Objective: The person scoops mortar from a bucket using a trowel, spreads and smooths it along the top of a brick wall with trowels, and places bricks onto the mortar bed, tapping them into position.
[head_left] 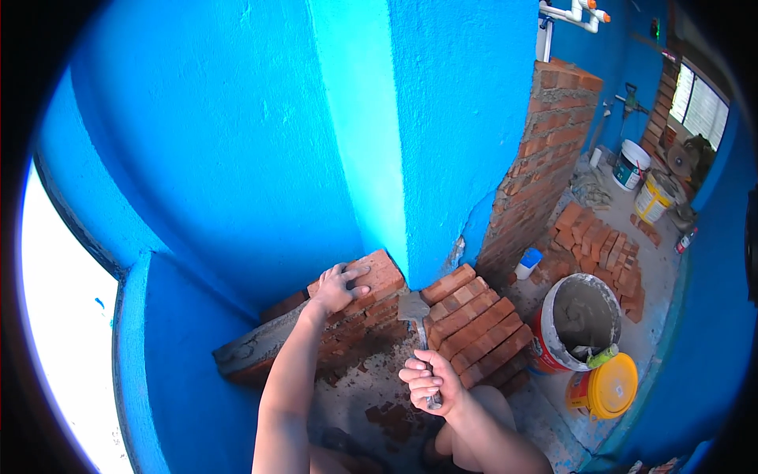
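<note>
My left hand (337, 290) lies over a red brick (379, 272) on top of a low brick wall (365, 320), its thumb and fingers spread across the brick's upper face. Grey mortar (264, 341) covers the wall's top to the left of that hand. In my right hand (433, 383) is a trowel (414, 306), the fingers wrapped round its handle. The trowel's mortar-smeared blade points away from me, between the wall's right end and a stack of bricks (482, 324).
Right of the stack stands a bucket of mortar (585, 312), beside a yellow-lidded bucket (614, 387). More bricks (600, 253) are piled beyond, with white (632, 164) and yellow (654, 199) buckets farther back. A blue wall corner (395, 158) rises directly ahead.
</note>
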{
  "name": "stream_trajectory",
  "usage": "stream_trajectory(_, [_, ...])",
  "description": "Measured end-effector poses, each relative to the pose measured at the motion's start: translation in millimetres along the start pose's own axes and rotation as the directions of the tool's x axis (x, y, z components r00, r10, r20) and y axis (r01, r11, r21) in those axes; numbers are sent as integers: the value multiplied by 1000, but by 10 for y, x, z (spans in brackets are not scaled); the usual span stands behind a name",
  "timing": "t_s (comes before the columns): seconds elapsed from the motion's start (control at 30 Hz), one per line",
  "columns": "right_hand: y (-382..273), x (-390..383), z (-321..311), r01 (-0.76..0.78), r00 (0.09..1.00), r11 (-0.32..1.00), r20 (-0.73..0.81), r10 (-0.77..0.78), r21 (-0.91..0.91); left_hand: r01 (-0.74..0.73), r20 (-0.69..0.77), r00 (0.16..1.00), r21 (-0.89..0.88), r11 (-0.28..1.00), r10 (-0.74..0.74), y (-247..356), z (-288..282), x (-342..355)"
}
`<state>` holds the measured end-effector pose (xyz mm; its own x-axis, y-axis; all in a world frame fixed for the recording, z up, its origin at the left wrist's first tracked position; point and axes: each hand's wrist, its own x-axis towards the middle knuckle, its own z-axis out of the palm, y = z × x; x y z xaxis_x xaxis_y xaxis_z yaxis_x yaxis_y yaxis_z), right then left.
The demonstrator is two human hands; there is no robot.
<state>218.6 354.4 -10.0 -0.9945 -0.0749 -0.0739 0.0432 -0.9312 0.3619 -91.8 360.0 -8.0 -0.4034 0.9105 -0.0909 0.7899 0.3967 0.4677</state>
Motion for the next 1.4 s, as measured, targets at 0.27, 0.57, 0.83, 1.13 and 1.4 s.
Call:
stream_trajectory(0.27, [-2, -132, 17, 16, 1000, 995, -16, -18, -94, 12, -1, 1000, 4, 1000, -12, 49, 38, 26])
stream_trajectory(0.57, [226, -481, 214, -12, 1000, 917, 3, 14, -399, -71, -104, 994, -393, 917, 33, -218, -164, 21])
stream_trajectory(0.83, [547, -108, 506, -42, 997, 538, -66, -25, -842, -83, -629, 683, -572, 816, -372, -1152, -536, -625])
stream_trajectory(1.13, [880, 416, 38, -162, 945, 346, -246, -215, -924, 178, -697, 574, -406, 896, -430, -1332, -352, -1666])
stream_trajectory(1.4, [1017, 292, -65, 147, 866, -366, 299, -401, -919, -478, -10, 875, 131, 868, 484, 329, 780, -1704])
